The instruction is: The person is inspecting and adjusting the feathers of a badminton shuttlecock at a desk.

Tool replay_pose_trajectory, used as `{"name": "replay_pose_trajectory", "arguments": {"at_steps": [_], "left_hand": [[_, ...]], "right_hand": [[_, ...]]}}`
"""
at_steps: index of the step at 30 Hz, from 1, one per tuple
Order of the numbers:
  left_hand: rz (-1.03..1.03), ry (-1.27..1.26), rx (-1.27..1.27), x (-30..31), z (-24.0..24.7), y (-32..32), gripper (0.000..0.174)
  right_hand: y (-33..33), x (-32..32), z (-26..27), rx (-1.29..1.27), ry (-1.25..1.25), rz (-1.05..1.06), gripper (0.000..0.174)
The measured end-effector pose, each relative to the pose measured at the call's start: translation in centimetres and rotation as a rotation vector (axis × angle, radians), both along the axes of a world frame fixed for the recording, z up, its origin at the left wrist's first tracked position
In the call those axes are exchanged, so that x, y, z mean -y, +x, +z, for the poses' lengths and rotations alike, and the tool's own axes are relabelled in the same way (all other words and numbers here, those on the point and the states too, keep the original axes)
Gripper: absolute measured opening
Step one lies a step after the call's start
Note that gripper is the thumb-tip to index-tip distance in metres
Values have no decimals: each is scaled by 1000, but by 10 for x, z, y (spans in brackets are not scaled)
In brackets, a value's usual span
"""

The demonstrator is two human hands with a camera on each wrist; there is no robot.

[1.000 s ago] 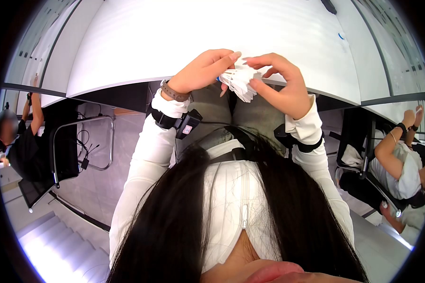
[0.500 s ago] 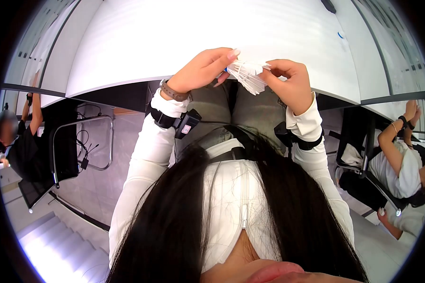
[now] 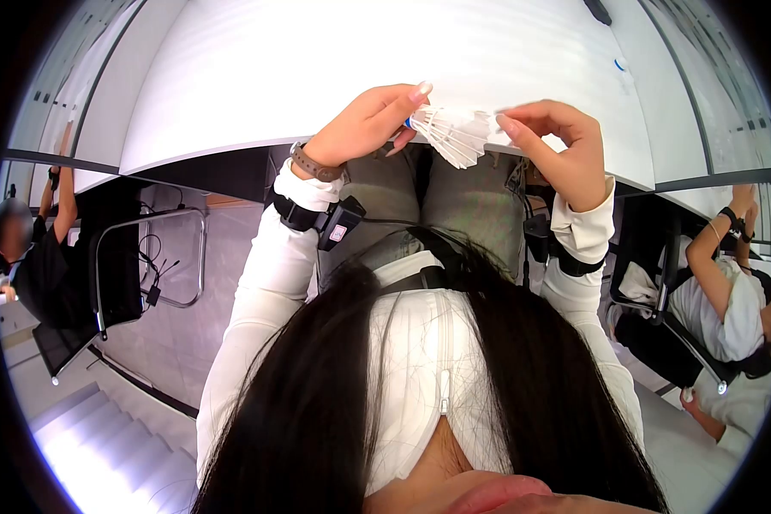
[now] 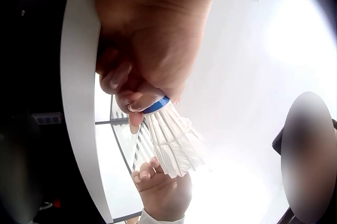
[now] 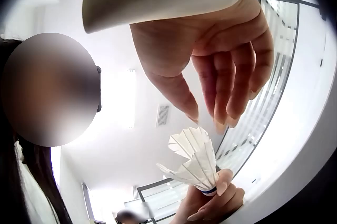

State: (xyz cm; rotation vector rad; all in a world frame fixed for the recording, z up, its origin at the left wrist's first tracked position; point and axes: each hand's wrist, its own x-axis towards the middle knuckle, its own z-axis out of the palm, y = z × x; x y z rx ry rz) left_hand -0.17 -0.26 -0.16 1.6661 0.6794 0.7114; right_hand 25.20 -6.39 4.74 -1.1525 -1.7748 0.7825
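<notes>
A white feather shuttlecock (image 3: pixel 454 135) with a blue band is held by its base in my left hand (image 3: pixel 365 128), feathers pointing right, above the table's front edge. In the left wrist view, fingers and thumb of the left hand (image 4: pixel 152 50) pinch the base by the blue band. My right hand (image 3: pixel 565 147) is just right of the feathers, thumb and fingers extended. The right wrist view shows a gap between the right hand (image 5: pixel 210 60) and the shuttlecock (image 5: pixel 196 155), whose feather skirt looks split on one side.
The white table (image 3: pixel 317 68) spans the front, with a dark object (image 3: pixel 597 11) at its far right and a small blue-and-white item (image 3: pixel 620 64) on the right. Chairs and other people are at both sides. My legs are under the table's edge.
My right hand has moved right, off the feathers it was touching. The left hand still grips the base, nearly in place, and the shuttlecock's feathers are more in view.
</notes>
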Motion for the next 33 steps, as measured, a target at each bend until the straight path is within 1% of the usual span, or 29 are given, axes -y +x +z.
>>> {"name": "replay_pose_trajectory", "arguments": {"at_steps": [1, 2, 5, 6, 9, 12, 15, 19, 20, 23, 24, 27, 31, 32, 33], "left_hand": [[0, 7, -1, 1, 1, 0, 49], [4, -1, -7, 1, 1, 0, 50], [7, -25, -13, -1, -4, 0, 51], [2, -32, -8, -2, -7, 1, 51], [-8, -31, -10, -2, -9, 1, 51], [-12, -40, -36, -2, -7, 0, 51], [-1, -59, -66, -1, -4, 0, 52], [27, -64, -63, 1, -3, 1, 54], [23, -52, -75, 0, -4, 1, 54], [20, -27, -95, -1, -5, 0, 55], [24, -27, -92, -1, -5, 0, 55], [28, -35, -83, 0, -6, 0, 55], [1, -41, -83, -2, -8, -1, 55], [-3, -41, -89, -2, -8, -1, 55], [-6, -42, -93, -2, -7, -1, 55]], "right_hand": [[0, -1, -1, -20, 53, 0, 18], [-1, 0, 0, 28, 44, 20, 27], [-13, -4, -11, 54, 74, 92, 30], [-19, -3, -13, 53, 41, 87, 30], [-31, -3, -19, 85, -4, 79, 22], [-29, -2, -23, 59, -83, 83, 14], [-23, -1, -19, 88, -57, 70, 10], [-12, 1, -8, 100, -59, 71, 14], [-7, 1, -5, 139, -53, 77, 15], [0, 3, 3, 165, 10, 76, 20], [-2, 5, 4, 148, 7, 45, 30], [-14, 4, -2, 135, 106, 62, 36], [-29, 4, -13, 131, -20, 79, 28], [-30, 3, -13, 141, -33, 96, 20], [-28, 3, -13, 136, -35, 86, 18]]}}
